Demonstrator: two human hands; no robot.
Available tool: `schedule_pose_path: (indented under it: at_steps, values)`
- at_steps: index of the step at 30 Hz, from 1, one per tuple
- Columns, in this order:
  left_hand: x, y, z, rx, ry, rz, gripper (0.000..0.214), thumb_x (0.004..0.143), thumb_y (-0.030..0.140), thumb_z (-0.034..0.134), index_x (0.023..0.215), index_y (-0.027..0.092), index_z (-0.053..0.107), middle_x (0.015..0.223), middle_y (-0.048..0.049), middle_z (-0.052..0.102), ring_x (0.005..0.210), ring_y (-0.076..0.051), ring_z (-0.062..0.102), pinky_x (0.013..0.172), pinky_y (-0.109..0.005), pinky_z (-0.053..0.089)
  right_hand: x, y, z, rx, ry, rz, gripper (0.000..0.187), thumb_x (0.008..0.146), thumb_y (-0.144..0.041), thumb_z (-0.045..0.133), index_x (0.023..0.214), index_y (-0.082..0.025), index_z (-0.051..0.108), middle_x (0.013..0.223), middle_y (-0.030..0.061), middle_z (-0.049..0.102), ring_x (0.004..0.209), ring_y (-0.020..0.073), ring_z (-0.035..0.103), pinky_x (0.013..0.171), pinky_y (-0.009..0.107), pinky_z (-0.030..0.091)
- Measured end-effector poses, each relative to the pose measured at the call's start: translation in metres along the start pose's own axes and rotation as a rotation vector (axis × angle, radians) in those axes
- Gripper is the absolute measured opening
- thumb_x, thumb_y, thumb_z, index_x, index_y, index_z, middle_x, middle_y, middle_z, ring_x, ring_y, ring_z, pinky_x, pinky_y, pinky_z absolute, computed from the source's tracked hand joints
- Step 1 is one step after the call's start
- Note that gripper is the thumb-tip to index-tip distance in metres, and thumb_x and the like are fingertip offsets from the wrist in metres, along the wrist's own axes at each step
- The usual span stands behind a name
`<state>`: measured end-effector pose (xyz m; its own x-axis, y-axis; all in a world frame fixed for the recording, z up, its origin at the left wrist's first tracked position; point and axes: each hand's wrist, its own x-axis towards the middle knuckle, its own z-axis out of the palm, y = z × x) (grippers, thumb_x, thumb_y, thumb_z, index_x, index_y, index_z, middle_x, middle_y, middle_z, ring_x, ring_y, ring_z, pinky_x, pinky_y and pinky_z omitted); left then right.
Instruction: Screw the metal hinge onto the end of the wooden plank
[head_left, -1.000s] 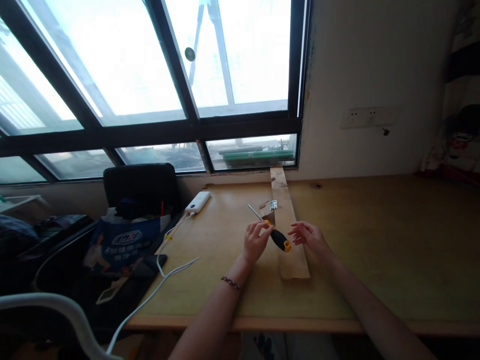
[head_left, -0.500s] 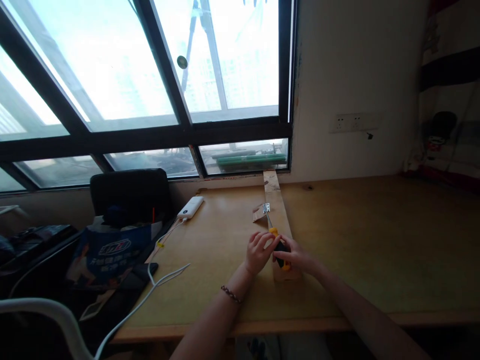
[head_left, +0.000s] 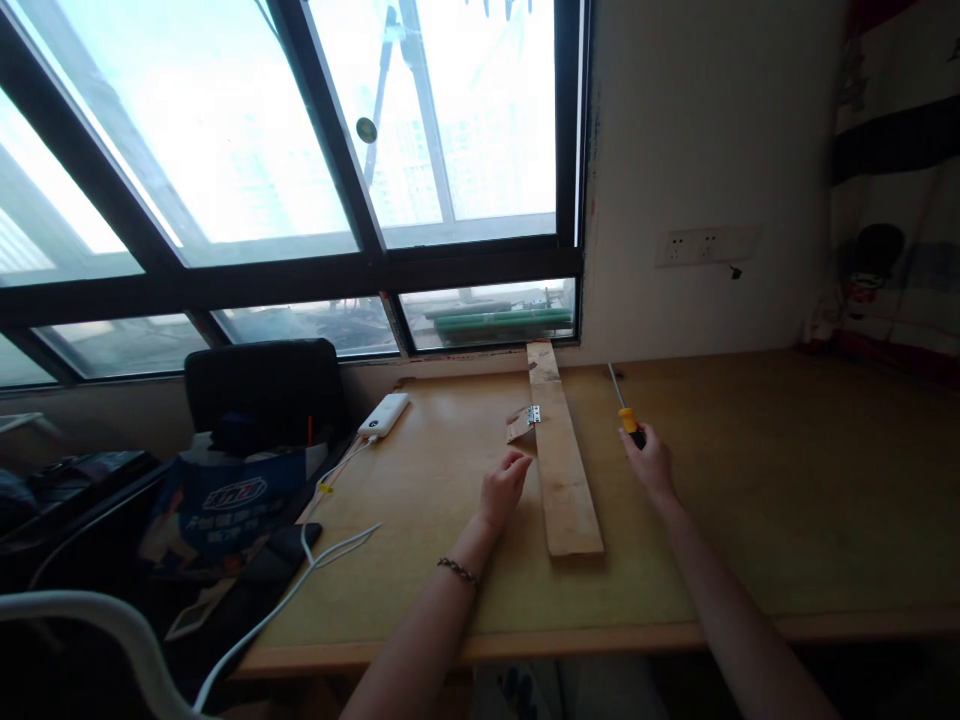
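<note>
Gripped in the right fingers (head_left: 630, 448), the yellow-and-black-handled steel screwdriver (head_left: 628, 420) could slip if that hold is loose. Between them and the curled left fingers (head_left: 516, 466), whose hold on anything I cannot tell at this size, the long, flat, pale wooden board (head_left: 568, 490) lies on the yellowish wooden tabletop (head_left: 750, 530); if nothing secures it, a nudge could shift it and the small silvery metal hinge (head_left: 533, 414) just ahead of the left fingers.

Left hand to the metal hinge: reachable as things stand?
Likely yes: the left hand is nearby, the hinge lies uncovered at the left edge of the wooden board, and the right hand holds the screwdriver clear of it.
</note>
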<state>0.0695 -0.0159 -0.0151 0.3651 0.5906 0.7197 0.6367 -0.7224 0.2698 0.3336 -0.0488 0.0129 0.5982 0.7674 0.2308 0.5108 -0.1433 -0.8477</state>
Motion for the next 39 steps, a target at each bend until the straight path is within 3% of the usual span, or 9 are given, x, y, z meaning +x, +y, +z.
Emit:
schedule_pose_path:
  at_steps: [2, 4, 8, 15, 22, 33, 39]
  values:
    - [-0.001, 0.0, 0.001, -0.025, -0.014, -0.039, 0.021, 0.086, 0.021, 0.043, 0.088, 0.021, 0.063, 0.085, -0.0033, 0.062, 0.074, -0.01, 0.058, 0.068, -0.02, 0.045, 0.008, 0.013, -0.007, -0.292, 0.087, 0.04, 0.04, 0.079, -0.043, 0.045, 0.106, -0.015, 0.055, 0.087, 0.0134, 0.064, 0.076, 0.0242, 0.061, 0.063, 0.032, 0.042]
    - [-0.001, 0.0, 0.001, -0.037, -0.022, -0.066, 0.02, 0.086, 0.021, 0.044, 0.089, 0.021, 0.063, 0.085, -0.003, 0.063, 0.074, -0.01, 0.059, 0.066, -0.02, 0.045, 0.012, 0.022, -0.013, -0.491, 0.088, 0.095, 0.038, 0.08, -0.039, 0.045, 0.108, -0.016, 0.057, 0.088, 0.015, 0.065, 0.081, 0.0266, 0.06, 0.065, 0.033, 0.042]
    - [-0.002, 0.001, -0.001, -0.055, -0.054, -0.081, 0.02, 0.086, 0.021, 0.044, 0.087, 0.02, 0.064, 0.084, -0.0035, 0.062, 0.074, -0.01, 0.058, 0.066, -0.02, 0.044, 0.013, 0.033, -0.02, -0.651, 0.067, 0.19, 0.032, 0.079, -0.035, 0.047, 0.104, -0.02, 0.061, 0.088, 0.0145, 0.065, 0.088, 0.0273, 0.059, 0.066, 0.034, 0.043]
    - [-0.003, -0.001, -0.001, -0.052, -0.065, -0.116, 0.022, 0.086, 0.024, 0.042, 0.088, 0.021, 0.064, 0.086, -0.0034, 0.062, 0.07, -0.01, 0.058, 0.064, -0.02, 0.043, 0.019, 0.044, -0.027, -0.678, 0.157, 0.262, 0.03, 0.076, -0.031, 0.048, 0.098, -0.019, 0.065, 0.093, 0.0152, 0.063, 0.091, 0.0298, 0.057, 0.065, 0.036, 0.044]
    - [-0.004, -0.003, 0.001, -0.051, -0.076, -0.127, 0.022, 0.086, 0.024, 0.043, 0.087, 0.021, 0.064, 0.084, -0.0034, 0.062, 0.067, -0.009, 0.057, 0.061, -0.019, 0.042, 0.025, 0.053, -0.029, -0.659, 0.114, 0.353, 0.031, 0.072, -0.029, 0.051, 0.098, -0.019, 0.065, 0.094, 0.0153, 0.063, 0.091, 0.0318, 0.057, 0.066, 0.038, 0.044]
    - [-0.004, -0.005, 0.0, -0.077, -0.075, -0.159, 0.021, 0.086, 0.023, 0.043, 0.087, 0.02, 0.063, 0.087, -0.003, 0.062, 0.066, -0.008, 0.057, 0.062, -0.019, 0.043, 0.03, 0.061, -0.028, -0.669, 0.108, 0.357, 0.032, 0.071, -0.029, 0.052, 0.099, -0.018, 0.066, 0.095, 0.0169, 0.063, 0.091, 0.0325, 0.059, 0.064, 0.039, 0.045]
    - [-0.004, -0.004, -0.001, -0.083, -0.095, -0.165, 0.02, 0.085, 0.023, 0.043, 0.087, 0.02, 0.063, 0.086, -0.003, 0.062, 0.065, -0.008, 0.057, 0.061, -0.019, 0.043, 0.032, 0.063, -0.028, -0.657, 0.117, 0.351, 0.037, 0.069, -0.038, 0.058, 0.101, -0.021, 0.065, 0.096, 0.0172, 0.063, 0.088, 0.0318, 0.06, 0.064, 0.039, 0.045]
